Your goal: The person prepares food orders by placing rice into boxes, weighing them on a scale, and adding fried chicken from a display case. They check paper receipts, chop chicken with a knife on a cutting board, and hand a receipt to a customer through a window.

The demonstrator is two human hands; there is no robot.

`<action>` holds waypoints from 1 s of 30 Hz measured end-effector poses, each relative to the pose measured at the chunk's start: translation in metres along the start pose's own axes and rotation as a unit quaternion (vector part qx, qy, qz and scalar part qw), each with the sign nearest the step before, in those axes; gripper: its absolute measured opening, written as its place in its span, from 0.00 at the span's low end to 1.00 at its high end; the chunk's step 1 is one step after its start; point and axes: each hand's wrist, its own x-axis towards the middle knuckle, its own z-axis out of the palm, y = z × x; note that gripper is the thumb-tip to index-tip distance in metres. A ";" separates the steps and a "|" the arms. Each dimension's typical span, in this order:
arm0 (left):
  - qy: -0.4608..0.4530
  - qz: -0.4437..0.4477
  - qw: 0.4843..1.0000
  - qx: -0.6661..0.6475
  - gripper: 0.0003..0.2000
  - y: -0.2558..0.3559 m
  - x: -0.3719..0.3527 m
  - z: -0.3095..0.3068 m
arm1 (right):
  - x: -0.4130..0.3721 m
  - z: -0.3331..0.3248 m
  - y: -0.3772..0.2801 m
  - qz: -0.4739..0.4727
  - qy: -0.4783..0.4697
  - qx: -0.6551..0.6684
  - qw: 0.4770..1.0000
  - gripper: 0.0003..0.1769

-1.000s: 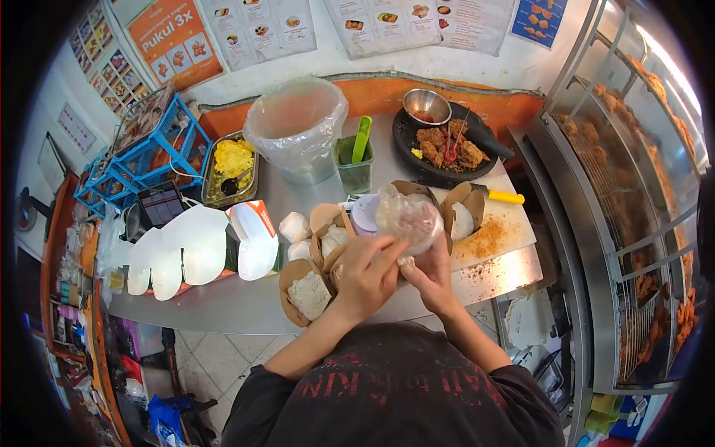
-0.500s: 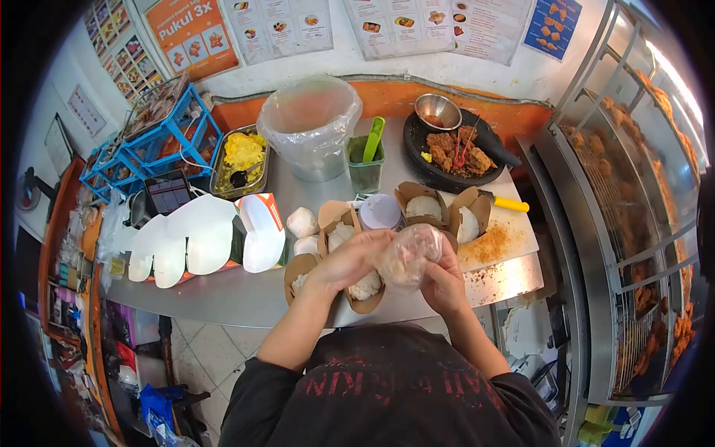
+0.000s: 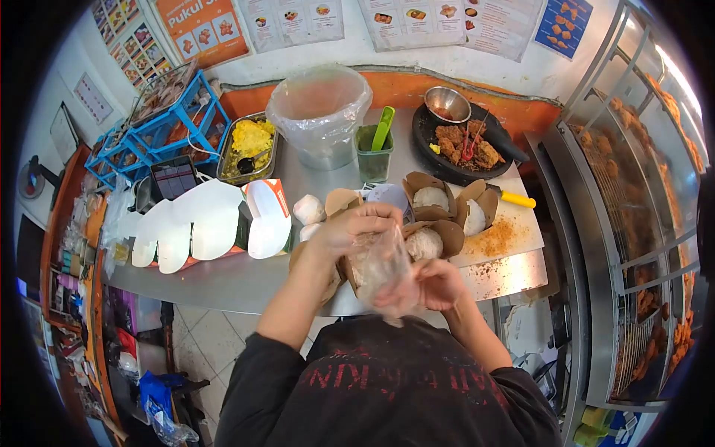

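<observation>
My left hand (image 3: 366, 225) is closed, pinching the top of a thin, clear plastic bag (image 3: 389, 261) that hangs stretched downward. At the lower right side of this plastic, the curled fingers of my right hand (image 3: 441, 284) grip its edge. Something pinkish shows through the lower part, too blurred to name. Under and behind my hands stand brown paper boxes of white rice, partly covered; one rice box (image 3: 424, 244) lies just above my right hand. Farther back are another rice box (image 3: 430, 197) and a third (image 3: 475, 216).
White takeaway boxes (image 3: 216, 227) line the left, beside small wrapped balls (image 3: 308, 210). Behind stand a yellow-food tray (image 3: 249, 145), a plastic-lined bucket (image 3: 319, 112) and a green tub (image 3: 374, 160). Fried chicken sits in a stone mortar (image 3: 426, 153); a yellow-handled knife (image 3: 518, 198) lies near crumbs.
The plastic was bunched up between both hands; now it is stretched out lengthwise. My left hand has risen slightly, and my right hand has moved lower. The view has shifted a little.
</observation>
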 end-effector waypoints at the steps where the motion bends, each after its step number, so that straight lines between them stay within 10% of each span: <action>1: -0.035 -0.054 0.985 0.158 0.09 0.019 0.001 0.012 | -0.002 -0.024 0.008 0.036 0.016 -0.004 0.999 0.27; 4: -0.181 -0.102 0.918 0.337 0.11 0.040 0.022 0.034 | 0.007 0.006 -0.005 0.127 0.060 -0.039 0.989 0.27; 15: -0.234 -0.100 0.867 0.428 0.12 0.043 0.036 0.058 | 0.017 0.017 -0.027 0.019 -0.149 -0.445 0.883 0.35; 17: -0.252 -0.076 0.806 0.529 0.12 0.047 0.036 0.079 | 0.013 0.005 -0.023 0.154 0.060 -0.292 0.942 0.33; 22: -0.144 0.011 0.551 0.822 0.11 0.037 0.024 0.107 | 0.008 0.017 -0.021 0.101 0.161 -0.265 0.945 0.33; 23: -0.144 0.014 0.547 0.824 0.11 0.036 0.020 0.108 | 0.013 0.025 -0.023 0.035 0.189 -0.385 0.902 0.35; 25: 0.137 0.360 0.502 0.774 0.16 0.031 0.011 0.107 | 0.021 0.027 -0.026 -0.090 0.217 -0.501 0.833 0.41; 30: 0.324 0.282 0.570 0.700 0.15 -0.022 0.002 0.105 | 0.024 0.011 -0.007 -0.242 0.244 -0.469 0.813 0.43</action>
